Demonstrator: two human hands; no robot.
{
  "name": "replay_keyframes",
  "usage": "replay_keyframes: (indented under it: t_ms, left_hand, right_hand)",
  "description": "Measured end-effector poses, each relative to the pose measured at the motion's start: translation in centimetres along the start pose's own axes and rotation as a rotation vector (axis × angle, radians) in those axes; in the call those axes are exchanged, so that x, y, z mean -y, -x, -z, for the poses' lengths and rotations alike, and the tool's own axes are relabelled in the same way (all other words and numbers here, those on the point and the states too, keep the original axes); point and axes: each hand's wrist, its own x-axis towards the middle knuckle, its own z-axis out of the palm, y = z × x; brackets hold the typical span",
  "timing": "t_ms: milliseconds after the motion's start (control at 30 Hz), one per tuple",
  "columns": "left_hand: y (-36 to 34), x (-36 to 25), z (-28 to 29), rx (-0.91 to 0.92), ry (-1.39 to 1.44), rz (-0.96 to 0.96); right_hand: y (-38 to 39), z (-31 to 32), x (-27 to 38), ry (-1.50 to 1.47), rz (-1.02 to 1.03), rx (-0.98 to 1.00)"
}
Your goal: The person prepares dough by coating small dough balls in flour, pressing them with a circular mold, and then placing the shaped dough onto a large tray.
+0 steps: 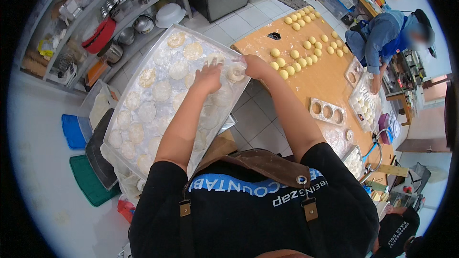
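A large floured metal tray (125, 72) holds rows of flat, pale dough rounds (162, 91). My left hand (209, 77) reaches over its far right part, fingers spread and palm down on or just above the dough. At the tray's far right corner, my right hand (256, 67) has its fingers curled in; what they hold, if anything, is hidden. Beside those fingers lies a dough ring (235, 73) with a hole in its middle.
To the right, a wooden table (253, 43) bears several yellow dough balls (296, 67) and a board with round holes (327, 111). A co-worker in blue (382, 33) bends over a tray of dough (366, 102) there. Shelves (129, 16) with pans stand at the far left.
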Motion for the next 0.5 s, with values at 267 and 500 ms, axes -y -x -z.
replay_keyframes:
  t_ms: [267, 500]
  left_hand:
    - [-2.4, 1.6, 3.4, 0.536, 0.122, 0.456]
    - [1.1, -2.1, 3.1, 0.185, -0.194, 0.314]
  right_hand:
    - [-0.4, 1.1, 2.3, -0.117, -0.182, 0.13]
    - [7.7, 4.2, -5.5, -0.242, -0.086, -0.328]
